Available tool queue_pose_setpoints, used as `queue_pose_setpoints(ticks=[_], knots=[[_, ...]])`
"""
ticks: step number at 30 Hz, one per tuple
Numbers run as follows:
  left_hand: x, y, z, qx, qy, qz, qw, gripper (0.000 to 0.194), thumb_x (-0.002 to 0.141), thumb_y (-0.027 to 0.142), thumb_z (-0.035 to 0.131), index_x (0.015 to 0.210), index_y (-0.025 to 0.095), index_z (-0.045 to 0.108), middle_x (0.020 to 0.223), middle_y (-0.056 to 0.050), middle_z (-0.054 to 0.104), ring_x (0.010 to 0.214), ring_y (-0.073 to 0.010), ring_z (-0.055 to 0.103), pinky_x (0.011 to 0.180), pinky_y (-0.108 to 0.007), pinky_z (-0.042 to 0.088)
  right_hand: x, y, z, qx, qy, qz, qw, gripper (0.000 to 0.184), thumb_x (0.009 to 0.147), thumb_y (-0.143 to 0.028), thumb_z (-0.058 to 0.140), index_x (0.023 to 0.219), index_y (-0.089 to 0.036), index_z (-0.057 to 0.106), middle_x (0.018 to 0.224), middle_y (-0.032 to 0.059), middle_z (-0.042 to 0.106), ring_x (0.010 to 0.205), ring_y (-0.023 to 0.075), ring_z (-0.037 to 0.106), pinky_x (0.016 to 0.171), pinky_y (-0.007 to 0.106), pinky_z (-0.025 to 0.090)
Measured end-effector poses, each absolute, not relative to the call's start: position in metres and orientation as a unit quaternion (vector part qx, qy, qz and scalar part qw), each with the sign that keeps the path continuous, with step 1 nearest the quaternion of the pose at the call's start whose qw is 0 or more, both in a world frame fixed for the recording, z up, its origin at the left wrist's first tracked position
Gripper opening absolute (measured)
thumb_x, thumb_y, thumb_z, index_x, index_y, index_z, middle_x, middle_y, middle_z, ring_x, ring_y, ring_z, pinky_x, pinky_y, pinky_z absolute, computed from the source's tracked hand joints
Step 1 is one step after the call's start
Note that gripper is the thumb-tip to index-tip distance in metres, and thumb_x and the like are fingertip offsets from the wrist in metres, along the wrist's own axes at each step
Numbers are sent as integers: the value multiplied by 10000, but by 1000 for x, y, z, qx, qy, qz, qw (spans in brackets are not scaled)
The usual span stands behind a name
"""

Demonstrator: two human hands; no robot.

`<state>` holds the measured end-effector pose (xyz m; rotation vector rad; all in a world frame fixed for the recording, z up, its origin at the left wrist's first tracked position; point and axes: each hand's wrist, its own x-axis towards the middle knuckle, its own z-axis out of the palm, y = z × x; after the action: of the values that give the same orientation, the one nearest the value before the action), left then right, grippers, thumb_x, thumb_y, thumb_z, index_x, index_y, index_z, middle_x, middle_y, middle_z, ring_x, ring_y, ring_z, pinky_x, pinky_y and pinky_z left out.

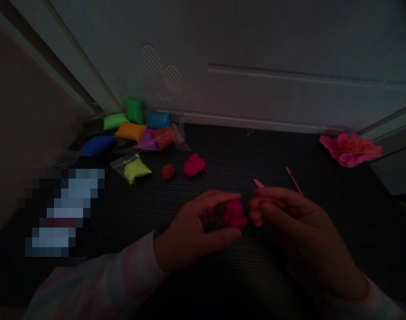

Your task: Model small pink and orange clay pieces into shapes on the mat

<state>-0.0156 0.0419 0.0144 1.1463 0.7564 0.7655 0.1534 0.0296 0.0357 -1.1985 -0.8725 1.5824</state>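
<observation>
A small pink clay figure with a round head and ball-shaped limbs is in the middle. My left hand curves around it from the left. Its index finger and thumb are apart, with gaps visible between them and the figure; the curled fingers behind are too dark to tell if they touch. Just to the right, my right hand has its thumb and fingertips pinched together. Whatever they hold, if anything, is hidden. A pink modelling knife and a thin pink tool lie beyond the right hand, partly covered by it.
Behind my left hand lie a pink clay lump, a brown clay ball and an opened yellow clay bag. Several coloured clay packs sit back left. A pink flower rests back right. A pale panel borders the dark table.
</observation>
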Motion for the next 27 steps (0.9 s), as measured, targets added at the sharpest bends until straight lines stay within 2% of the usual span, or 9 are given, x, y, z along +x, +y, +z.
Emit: queue_pose_setpoints(ticks=[6, 14, 21, 27], knots=[[-15, 41, 13, 536, 331, 353, 692, 438, 646, 125, 614, 1054, 248, 511, 1002, -22, 479, 893, -134, 531, 777, -252, 448, 154, 28, 37, -473, -374, 655, 455, 94, 681, -219, 615, 758, -259, 653, 671, -28, 667, 563, 54, 601, 534, 120, 481], [-16, 42, 17, 577, 342, 345, 656, 434, 641, 151, 619, 1056, 225, 516, 986, -38, 499, 866, -142, 530, 752, -267, 451, 156, 28, 37, -492, -418, 610, 458, 65, 655, -255, 631, 719, -247, 639, 559, -29, 625, 482, 75, 552, 454, 173, 440], [-17, 42, 18, 621, 348, 344, 613, 441, 641, 181, 622, 1065, 220, 509, 975, -40, 510, 857, -141, 521, 752, -266, 444, 158, 27, 36, -525, -457, 563, 446, 76, 650, -266, 631, 718, -233, 634, 532, -23, 597, 481, 89, 533, 445, 198, 415], [-16, 41, 18, 637, 348, 352, 591, 437, 632, 186, 630, 1052, 220, 514, 987, -41, 513, 878, -147, 522, 764, -267, 443, 157, 27, 40, -532, -557, 471, 431, 111, 643, -218, 638, 732, -282, 652, 695, -19, 624, 636, 114, 559, 566, 224, 448]])
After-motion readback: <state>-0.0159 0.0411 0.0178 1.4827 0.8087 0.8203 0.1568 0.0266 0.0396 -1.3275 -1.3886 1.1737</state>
